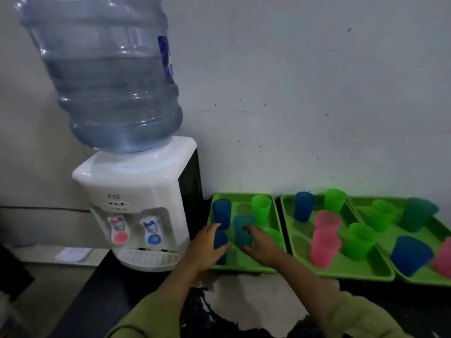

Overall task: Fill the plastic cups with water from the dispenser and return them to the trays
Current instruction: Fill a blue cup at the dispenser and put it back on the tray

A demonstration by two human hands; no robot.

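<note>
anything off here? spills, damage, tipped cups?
No spill, nothing tipped. One oddity: a pale, ragged-edged patch on the black counter in front of the left tray; it looks like worn or peeled surface.

Dispenser (136,181) white, side panel black. Hot tap (118,230) red, cold tap (152,231) blue. Bottle (109,81) clear, blue-tinted, blue label.

All three trays bright green. On left tray (244,265): front blue cup (220,239) dark blue, back blue cup (221,213) same shade, teal cup (244,225), two green. On middle tray (341,272): one blue, two pink, two green. On right tray (427,279): green, teal, blue, pink.

Sleeves (361,318) olive. Wall (317,93) pale grey, dark specks. Counter (97,289) black.
</note>
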